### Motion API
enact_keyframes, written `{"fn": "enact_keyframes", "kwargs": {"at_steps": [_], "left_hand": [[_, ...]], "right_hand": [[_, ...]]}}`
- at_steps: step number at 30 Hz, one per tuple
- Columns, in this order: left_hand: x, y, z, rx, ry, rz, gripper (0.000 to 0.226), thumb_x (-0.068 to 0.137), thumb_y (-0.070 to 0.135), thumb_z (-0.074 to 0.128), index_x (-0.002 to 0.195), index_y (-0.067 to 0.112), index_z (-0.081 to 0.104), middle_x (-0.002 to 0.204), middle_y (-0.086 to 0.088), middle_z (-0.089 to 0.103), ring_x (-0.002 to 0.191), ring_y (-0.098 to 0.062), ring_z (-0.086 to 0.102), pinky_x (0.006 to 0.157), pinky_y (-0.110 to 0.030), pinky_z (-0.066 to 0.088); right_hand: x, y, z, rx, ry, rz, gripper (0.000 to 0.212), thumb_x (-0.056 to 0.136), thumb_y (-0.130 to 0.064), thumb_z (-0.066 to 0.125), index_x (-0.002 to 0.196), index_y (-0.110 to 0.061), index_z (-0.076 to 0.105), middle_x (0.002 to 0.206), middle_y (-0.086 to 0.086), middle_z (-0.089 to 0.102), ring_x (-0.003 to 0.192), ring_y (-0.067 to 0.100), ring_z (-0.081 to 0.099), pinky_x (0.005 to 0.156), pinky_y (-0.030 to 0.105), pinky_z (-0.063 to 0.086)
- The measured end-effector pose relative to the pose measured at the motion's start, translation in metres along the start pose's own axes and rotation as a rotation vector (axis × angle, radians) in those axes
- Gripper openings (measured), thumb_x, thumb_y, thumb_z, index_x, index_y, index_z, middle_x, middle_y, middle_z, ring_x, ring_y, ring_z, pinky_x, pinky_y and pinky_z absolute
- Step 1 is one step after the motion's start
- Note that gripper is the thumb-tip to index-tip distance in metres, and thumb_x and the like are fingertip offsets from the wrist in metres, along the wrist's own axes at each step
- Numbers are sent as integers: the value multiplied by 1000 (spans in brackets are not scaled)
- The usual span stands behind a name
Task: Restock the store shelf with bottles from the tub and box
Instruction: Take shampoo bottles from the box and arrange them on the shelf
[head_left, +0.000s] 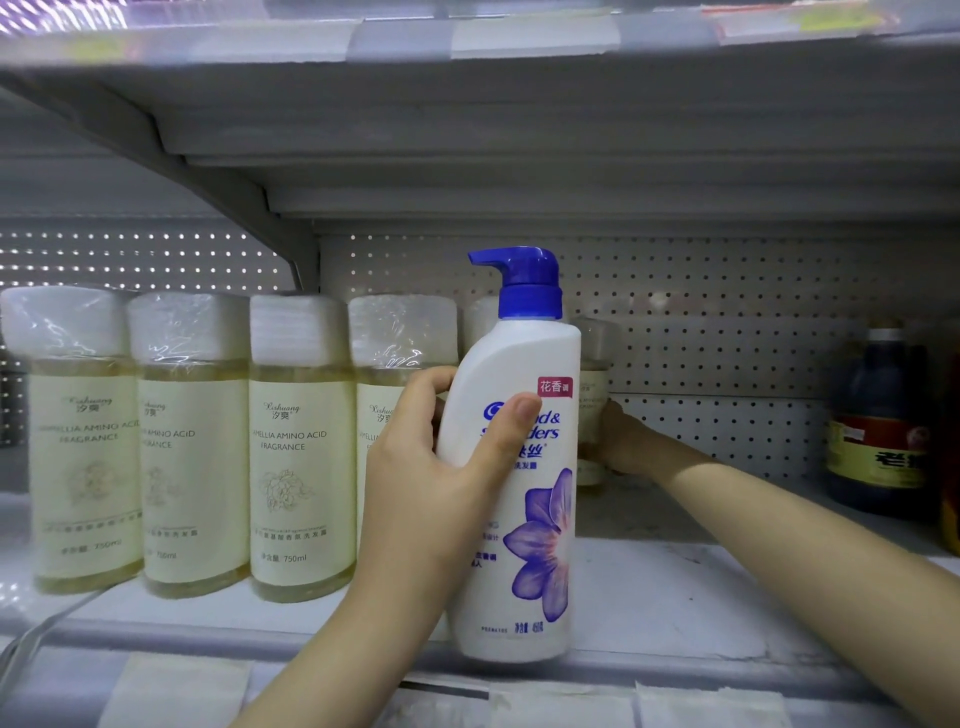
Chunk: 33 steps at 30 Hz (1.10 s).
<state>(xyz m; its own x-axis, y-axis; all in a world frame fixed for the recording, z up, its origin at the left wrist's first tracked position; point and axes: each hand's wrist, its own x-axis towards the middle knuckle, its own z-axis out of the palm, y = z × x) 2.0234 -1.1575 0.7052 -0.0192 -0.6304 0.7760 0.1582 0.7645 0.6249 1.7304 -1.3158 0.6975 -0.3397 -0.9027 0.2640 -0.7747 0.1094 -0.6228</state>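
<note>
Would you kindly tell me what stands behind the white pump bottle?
A pale yellow bottle, touched by the right hand; the white pump bottle in the left hand covers most of it.

Hidden behind your white pump bottle (514, 467)
Your right hand (621, 441) has its fingers behind it, along with most of a pale bottle (592, 384); far right, the dark bottle (878, 415) label is blurred.

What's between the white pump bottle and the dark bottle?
In the head view, right of the white bottle: the right hand touching a pale bottle, then bare shelf.
</note>
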Motion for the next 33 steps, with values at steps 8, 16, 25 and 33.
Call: {"fn": "enact_keyframes", "kwargs": {"at_steps": [8, 16, 25, 33], "left_hand": [[0, -1, 0, -28, -20, -12, 53, 57, 63, 59, 95, 26, 59, 81, 21, 69, 71, 3, 68, 52, -9, 47], [0, -2, 0, 2, 2, 12, 47, 63, 65, 64, 92, 28, 60, 83, 21, 69, 73, 3, 66, 55, -9, 47], [0, -9, -2, 50, 4, 11, 45, 65, 70, 60, 92, 34, 58, 86, 15, 69, 77, -2, 68, 60, -19, 53], [-2, -9, -1, 92, 35, 15, 43, 69, 69, 60, 92, 33, 58, 86, 13, 69, 79, -2, 67, 68, -28, 55]], "right_hand": [[-21, -27, -6, -132, -18, 49, 31, 87, -26, 71, 108, -15, 50, 115, 10, 62, 101, 24, 60, 92, 36, 51], [-32, -29, -12, -43, -66, 31, 40, 88, -18, 70, 120, -13, 47, 114, 4, 55, 99, 17, 52, 90, 28, 45], [-95, -64, -66, 78, -159, 151, 74, 84, -26, 75, 146, -14, 38, 138, 8, 52, 97, 15, 62, 67, 21, 55], [-218, -91, -76, 201, -349, -269, 31, 86, -26, 67, 115, -14, 65, 109, 6, 72, 100, 18, 70, 82, 32, 59]]}}
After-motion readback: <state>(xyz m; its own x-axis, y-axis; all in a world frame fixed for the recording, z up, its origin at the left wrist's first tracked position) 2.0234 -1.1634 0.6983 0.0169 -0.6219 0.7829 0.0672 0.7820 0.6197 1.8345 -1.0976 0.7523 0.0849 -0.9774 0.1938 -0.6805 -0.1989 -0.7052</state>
